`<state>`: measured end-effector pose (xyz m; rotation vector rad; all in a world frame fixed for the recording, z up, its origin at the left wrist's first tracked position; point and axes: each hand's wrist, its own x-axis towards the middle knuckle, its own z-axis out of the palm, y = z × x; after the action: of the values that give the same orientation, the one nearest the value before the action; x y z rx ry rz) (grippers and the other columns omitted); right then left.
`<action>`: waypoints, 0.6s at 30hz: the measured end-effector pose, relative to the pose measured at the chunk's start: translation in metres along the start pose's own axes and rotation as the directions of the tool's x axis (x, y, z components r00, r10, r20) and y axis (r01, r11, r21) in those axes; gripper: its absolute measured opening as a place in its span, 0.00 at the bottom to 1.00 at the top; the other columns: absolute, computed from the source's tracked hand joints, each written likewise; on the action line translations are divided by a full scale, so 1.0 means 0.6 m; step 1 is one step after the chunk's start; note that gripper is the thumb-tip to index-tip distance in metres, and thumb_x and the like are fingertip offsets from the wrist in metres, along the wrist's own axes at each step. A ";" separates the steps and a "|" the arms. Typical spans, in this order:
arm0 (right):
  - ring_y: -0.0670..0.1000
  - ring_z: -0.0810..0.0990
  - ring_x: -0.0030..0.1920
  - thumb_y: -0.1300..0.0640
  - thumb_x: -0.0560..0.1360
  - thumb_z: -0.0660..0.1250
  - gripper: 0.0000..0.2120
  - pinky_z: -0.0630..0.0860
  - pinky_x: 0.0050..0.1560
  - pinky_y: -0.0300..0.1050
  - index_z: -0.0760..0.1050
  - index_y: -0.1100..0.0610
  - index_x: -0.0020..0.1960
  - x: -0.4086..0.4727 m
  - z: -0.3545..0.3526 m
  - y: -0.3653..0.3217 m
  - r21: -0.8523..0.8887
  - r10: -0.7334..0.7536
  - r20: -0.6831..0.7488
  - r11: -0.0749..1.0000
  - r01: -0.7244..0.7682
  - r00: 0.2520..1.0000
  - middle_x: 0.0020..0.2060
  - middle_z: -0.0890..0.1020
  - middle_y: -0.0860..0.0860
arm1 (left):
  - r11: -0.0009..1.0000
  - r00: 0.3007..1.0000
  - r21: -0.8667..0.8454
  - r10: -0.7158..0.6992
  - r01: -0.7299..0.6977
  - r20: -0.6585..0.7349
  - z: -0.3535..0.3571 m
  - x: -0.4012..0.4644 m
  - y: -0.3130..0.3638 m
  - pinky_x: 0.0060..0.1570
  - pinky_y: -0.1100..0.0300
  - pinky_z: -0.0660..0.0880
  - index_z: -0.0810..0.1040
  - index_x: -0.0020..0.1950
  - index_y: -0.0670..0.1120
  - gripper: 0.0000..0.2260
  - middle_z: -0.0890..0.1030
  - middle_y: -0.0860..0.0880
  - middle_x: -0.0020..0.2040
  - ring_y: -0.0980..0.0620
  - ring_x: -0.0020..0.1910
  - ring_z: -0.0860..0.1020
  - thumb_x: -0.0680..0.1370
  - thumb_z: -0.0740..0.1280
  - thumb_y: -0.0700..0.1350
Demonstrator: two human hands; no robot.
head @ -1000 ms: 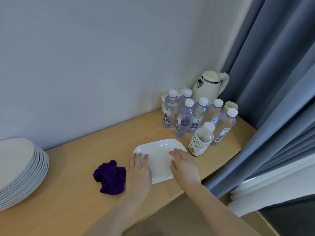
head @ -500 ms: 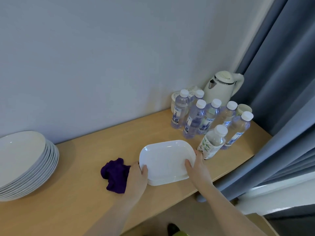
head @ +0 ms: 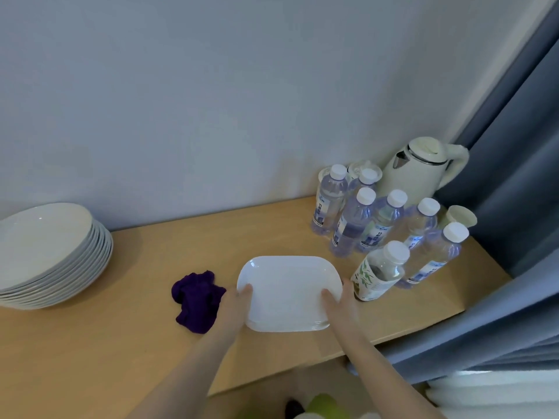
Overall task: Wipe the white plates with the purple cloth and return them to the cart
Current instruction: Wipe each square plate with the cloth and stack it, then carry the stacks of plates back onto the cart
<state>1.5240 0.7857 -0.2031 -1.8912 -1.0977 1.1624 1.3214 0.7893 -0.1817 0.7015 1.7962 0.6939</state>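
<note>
A small stack of white rectangular plates (head: pixel 287 291) sits near the front edge of the wooden counter (head: pixel 136 337). My left hand (head: pixel 234 306) grips its left rim, thumb on top. My right hand (head: pixel 340 303) grips the right rim the same way. The crumpled purple cloth (head: pixel 196 300) lies on the counter just left of my left hand, untouched. A tall stack of round white plates (head: pixel 51 255) stands at the far left. No cart is in view.
Several water bottles (head: pixel 357 225) and a green-labelled bottle (head: pixel 378 273) crowd the counter right beside the rectangular plates. A cream kettle (head: pixel 420 167) and a cup (head: pixel 459 216) stand behind them. Blue curtains (head: pixel 514 176) hang at the right.
My hands moved from resting flat on the plate's near side to its two ends and closed on the rims. The camera view shifted, so everything appears further right.
</note>
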 end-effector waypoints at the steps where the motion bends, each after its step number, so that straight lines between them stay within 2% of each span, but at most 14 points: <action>1: 0.53 0.73 0.55 0.57 0.78 0.61 0.24 0.70 0.54 0.48 0.58 0.55 0.72 0.001 0.000 0.001 0.020 0.003 0.004 1.000 -0.003 1.000 0.58 0.74 0.51 | 1.000 1.000 -0.003 0.004 -0.004 -0.003 0.000 -0.001 -0.001 0.56 0.46 0.75 0.71 0.43 0.46 0.09 0.76 0.46 0.46 0.45 0.48 0.75 0.80 0.58 0.48; 4: 0.55 0.74 0.56 0.59 0.77 0.62 0.24 0.70 0.53 0.47 0.59 0.56 0.71 0.002 -0.003 0.003 0.059 0.012 0.027 0.998 -0.014 1.000 0.59 0.75 0.53 | 1.000 1.000 -0.013 0.012 -0.012 -0.016 -0.002 -0.011 -0.009 0.53 0.49 0.76 0.74 0.52 0.43 0.10 0.78 0.44 0.49 0.44 0.50 0.77 0.80 0.58 0.48; 9: 0.54 0.75 0.53 0.63 0.76 0.62 0.22 0.69 0.49 0.45 0.63 0.59 0.69 -0.006 -0.005 0.006 0.086 -0.029 0.057 0.996 0.024 0.998 0.56 0.77 0.54 | 0.997 0.997 -0.049 0.048 -0.051 -0.054 -0.005 -0.042 -0.027 0.53 0.49 0.76 0.75 0.56 0.44 0.09 0.80 0.45 0.50 0.47 0.50 0.78 0.80 0.58 0.46; 12: 0.53 0.76 0.54 0.62 0.76 0.63 0.22 0.71 0.50 0.45 0.65 0.56 0.68 -0.014 -0.006 -0.006 0.107 -0.094 0.062 0.990 0.087 0.994 0.57 0.77 0.53 | 0.992 0.994 -0.107 0.057 -0.067 -0.089 -0.009 -0.065 -0.031 0.53 0.50 0.76 0.75 0.55 0.44 0.09 0.80 0.44 0.52 0.47 0.50 0.78 0.80 0.58 0.45; 15: 0.52 0.75 0.55 0.62 0.76 0.62 0.22 0.71 0.52 0.46 0.64 0.53 0.68 -0.018 -0.006 -0.030 0.124 -0.188 0.100 0.977 0.175 0.977 0.57 0.76 0.51 | 0.981 0.986 -0.169 0.072 -0.098 -0.152 -0.016 -0.089 -0.029 0.56 0.46 0.76 0.75 0.56 0.45 0.09 0.80 0.46 0.51 0.47 0.52 0.78 0.80 0.59 0.45; 18: 0.52 0.73 0.57 0.61 0.76 0.62 0.22 0.69 0.51 0.45 0.65 0.53 0.68 -0.020 0.000 -0.058 0.069 -0.288 0.130 0.957 0.281 0.949 0.58 0.74 0.51 | 0.967 0.979 -0.224 0.081 -0.123 -0.187 -0.029 -0.116 -0.024 0.57 0.43 0.75 0.75 0.58 0.46 0.10 0.80 0.48 0.52 0.46 0.53 0.78 0.79 0.61 0.46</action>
<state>1.5099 0.7898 -0.1694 -1.5685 -1.3544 1.1551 1.3229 0.7263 -0.1448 0.5908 1.8073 1.0485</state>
